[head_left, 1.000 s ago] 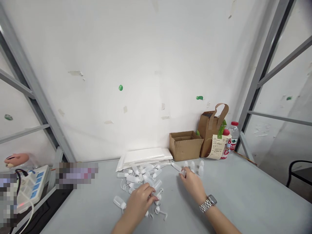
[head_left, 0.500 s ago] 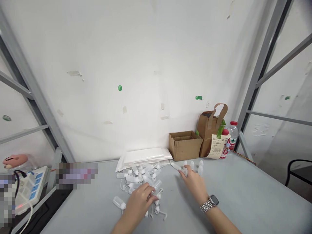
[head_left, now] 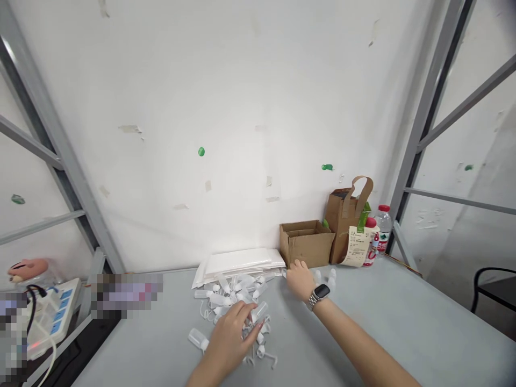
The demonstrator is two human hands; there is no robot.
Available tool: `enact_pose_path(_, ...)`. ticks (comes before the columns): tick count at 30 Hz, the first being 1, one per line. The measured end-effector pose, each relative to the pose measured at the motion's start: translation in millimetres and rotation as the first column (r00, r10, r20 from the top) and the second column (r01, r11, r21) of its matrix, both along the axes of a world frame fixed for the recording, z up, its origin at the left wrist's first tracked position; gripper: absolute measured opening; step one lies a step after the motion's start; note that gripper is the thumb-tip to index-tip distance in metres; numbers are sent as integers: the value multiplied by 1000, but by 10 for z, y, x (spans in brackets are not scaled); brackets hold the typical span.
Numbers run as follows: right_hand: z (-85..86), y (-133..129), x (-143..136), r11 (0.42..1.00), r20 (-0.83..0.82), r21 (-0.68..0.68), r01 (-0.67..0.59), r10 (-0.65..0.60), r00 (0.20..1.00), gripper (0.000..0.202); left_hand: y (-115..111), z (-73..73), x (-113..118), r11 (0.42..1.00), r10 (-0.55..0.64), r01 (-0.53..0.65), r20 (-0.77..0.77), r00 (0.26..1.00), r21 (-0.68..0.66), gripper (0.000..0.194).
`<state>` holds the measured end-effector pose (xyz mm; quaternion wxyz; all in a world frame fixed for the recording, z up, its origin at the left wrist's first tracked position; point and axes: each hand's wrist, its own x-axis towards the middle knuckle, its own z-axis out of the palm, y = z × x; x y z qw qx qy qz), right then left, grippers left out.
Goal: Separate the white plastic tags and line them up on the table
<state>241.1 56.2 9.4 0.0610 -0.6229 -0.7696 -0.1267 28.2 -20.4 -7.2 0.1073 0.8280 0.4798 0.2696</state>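
Small clear plastic bottles with white caps and tubes (head_left: pixel 220 300) lie in a loose pile on the grey table. Over the pile's near right side is my left hand (head_left: pixel 234 333), thumb and fingers apart, beside a clear bottle (head_left: pixel 260 310). One bottle (head_left: pixel 197 338) lies apart, left of that hand. My right hand (head_left: pixel 300 280), with a watch on its wrist, is farther back by the cardboard box's front; its fingers are curled and whatever they hold is hidden. Several small bottles (head_left: pixel 331 279) stand just right of it.
An open cardboard box (head_left: pixel 308 250), a brown paper bag (head_left: pixel 338 220) and a red-capped bottle (head_left: pixel 384 228) stand at the back right. White padded envelopes (head_left: pixel 237 262) lie behind the pile. A power strip (head_left: pixel 60 312) is at the left.
My right hand has moved left and back toward the box, now covering some of the small bottles. The thumb and fingers of my left hand have spread apart. The view has shifted slightly.
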Motion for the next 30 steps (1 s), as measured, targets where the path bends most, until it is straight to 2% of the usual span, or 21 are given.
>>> enact_pose_path(5,-72,-43,-124,999,-14,-25,-33,32,999,26,64,-79,-34,995,70,-74,66,995,59,27)
enact_pose_path(8,-30,-160,-166,995,-50,-33,-90,88,995,27,75,-102,-45,986,138,-149,134,981,74,28)
enact_pose_path(12,44,-376,-176,976,-152,-33,-217,210,966,19,46,-50,-39,977,209,-215,182,961,13,29)
enact_pose_path(13,49,-435,-179,961,-238,-41,-274,257,936,19,35,-34,-32,978,207,-210,184,961,0,30)
enact_pose_path(15,30,-544,-195,901,-561,-68,-429,321,763,21,16,-19,-14,985,169,-172,175,970,4,30)
enact_pose_path(17,-20,-633,-227,845,-777,-83,-529,277,565,22,7,-40,8,993,100,-108,140,985,47,32)
enact_pose_path(18,-49,-667,-248,831,-826,-97,-547,240,511,22,7,-61,18,994,69,-79,115,991,77,34)
enact_pose_path(20,-101,-715,-291,823,-868,-130,-553,176,465,22,15,-113,33,989,46,-56,71,996,134,36)
enact_pose_path(23,-128,-750,-336,825,-895,-145,-546,125,428,24,28,-160,40,980,111,-120,66,992,156,36)
enact_pose_path(28,-94,-765,-340,838,-917,-123,-532,109,383,26,26,-127,38,964,259,-265,129,957,34,33)
enact_pose_path(30,-101,-763,-336,838,-924,-120,-532,102,368,27,26,-118,34,963,267,-266,173,948,-28,30)
